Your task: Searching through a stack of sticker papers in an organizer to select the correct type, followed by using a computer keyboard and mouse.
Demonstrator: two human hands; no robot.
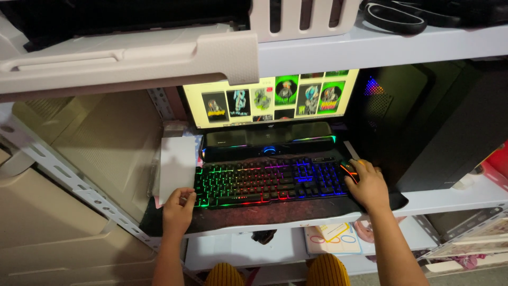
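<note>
While resting at kbd's ends: left hand [177, 209] w/ fingers curled loose at left corner of backlit keyboard [270, 182], long axis left-right; right hand [368, 185] cupped over mouse [349, 170], just right of kbd, on shelf [450, 198]

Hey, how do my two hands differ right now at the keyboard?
The left hand rests curled at the keyboard's front left corner, beside white paper; the right hand lies flat over a glowing mouse at its right end. The right sits farther back. Both are bare.
</note>
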